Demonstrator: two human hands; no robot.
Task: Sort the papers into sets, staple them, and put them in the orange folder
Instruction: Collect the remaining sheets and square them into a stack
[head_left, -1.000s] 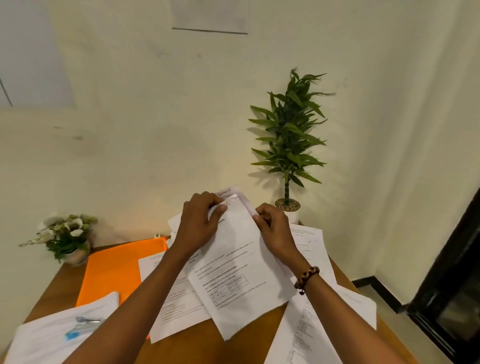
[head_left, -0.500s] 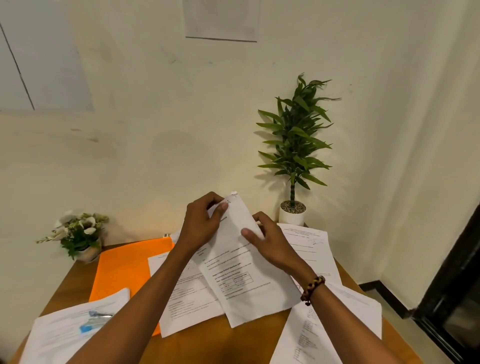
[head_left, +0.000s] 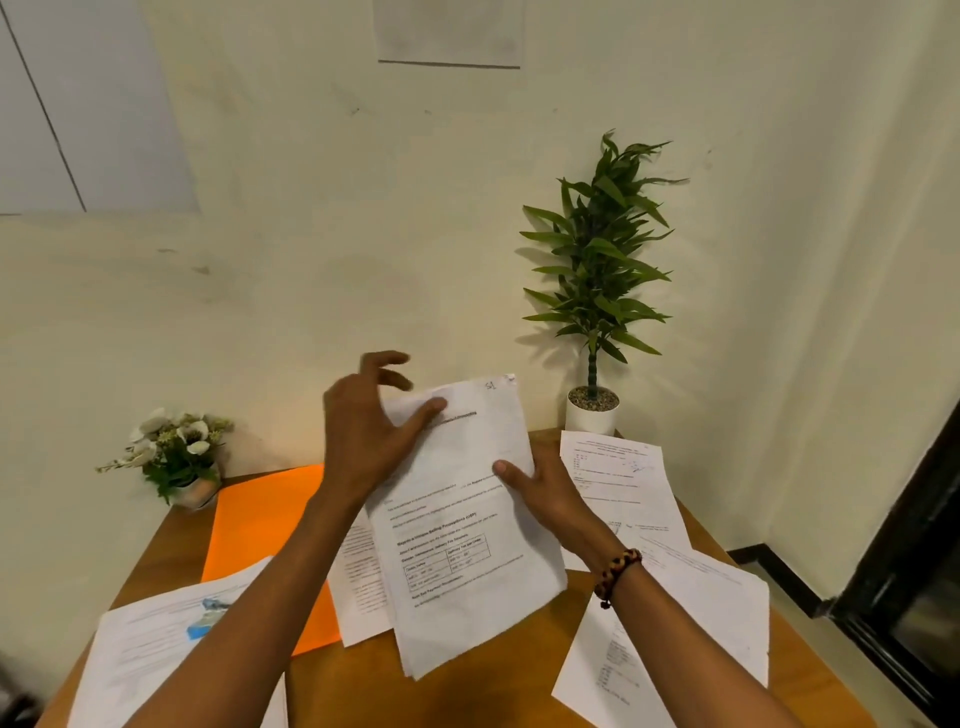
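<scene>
— Well, what's at nine o'clock on the worktop (head_left: 171, 551)?

— A small flower pot (head_left: 179, 457), then the orange folder (head_left: 260, 530) lying flat, with printed sheets (head_left: 150, 644) at seven o'clock overlapping its near corner.

— And the hands?

— Left hand (head_left: 363, 441) has its thumb pressed on the top edge of the paper stack (head_left: 467, 545), fingers spread loose behind. Right hand (head_left: 545, 499) grips the stack's right edge at three o'clock, thumb on the page, stack tilted up off the wood.

— Further right?

— More loose papers (head_left: 618, 483), and a tall potted plant (head_left: 592, 291) at one o'clock.
</scene>
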